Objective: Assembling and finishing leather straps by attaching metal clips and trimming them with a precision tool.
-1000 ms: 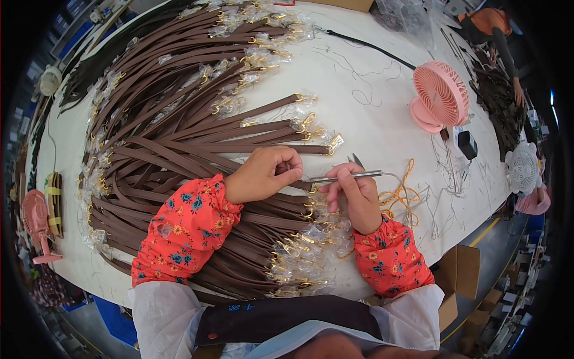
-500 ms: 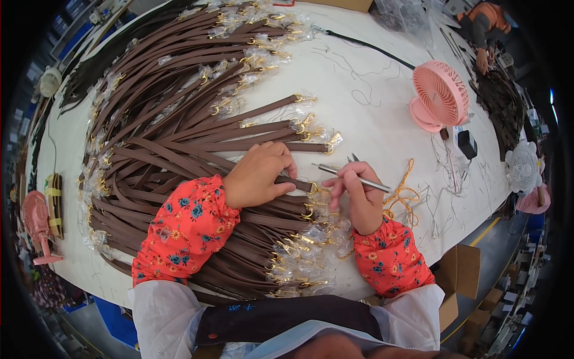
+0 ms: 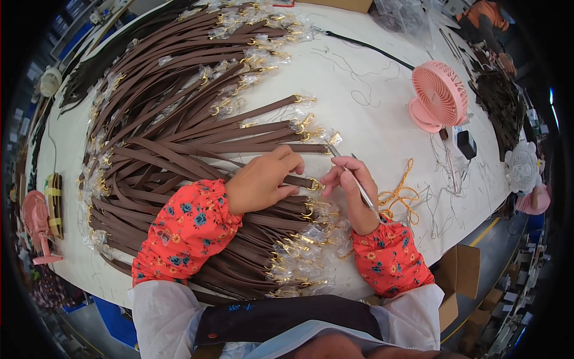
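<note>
Brown straps (image 3: 179, 148) with gold hooks and rings lie in a thick layer over the left half of the table. My left hand (image 3: 258, 179) pinches one brown strap (image 3: 297, 180) near its end, where a gold ring (image 3: 314, 185) sticks out toward the right. Within my right hand (image 3: 354, 194) rests a slim silver pen-like tool (image 3: 364, 196), its thin tip slanting up and left. The right thumb and forefinger are close beside the gold ring; whether they touch it I cannot tell. Clear plastic wrapping (image 3: 299, 251) covers many of the metal ends.
A pink fan (image 3: 439, 96) stands at the right, with a dark small box (image 3: 466, 143) near it. An orange cord (image 3: 400, 194) lies beside my right wrist. Loose threads (image 3: 445, 209) are scattered there. Another person's arm (image 3: 493, 42) reaches over dark straps at the far right.
My right hand has shifted slightly, and the silver tool has swung from nearly level to steeply slanted. Its fingers are nearer the gold ring. The left hand has hardly moved.
</note>
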